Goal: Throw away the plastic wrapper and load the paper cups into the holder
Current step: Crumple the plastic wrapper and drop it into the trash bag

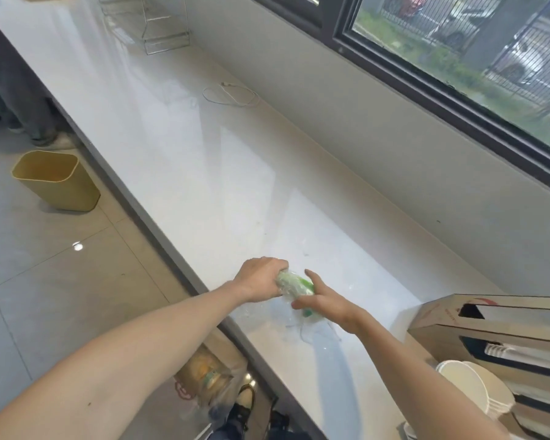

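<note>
A crumpled clear plastic wrapper with green print (294, 285) is bunched between both hands just above the white counter (204, 173). My left hand (261, 279) grips its left end from above. My right hand (323, 301) presses on its right side, thumb raised, with a loose tail of plastic trailing under the wrist. A stack of white paper cups (470, 392) lies at the lower right. Beside and behind them stands the metal cup holder (496, 325), with cup rims showing in its slot.
A yellow waste bin (56, 179) stands on the tiled floor left of the counter. Someone's legs and shoes (23, 100) are beyond it. A wire rack (159, 30) and a white cable (231, 95) lie further along the counter. A window runs along the right wall.
</note>
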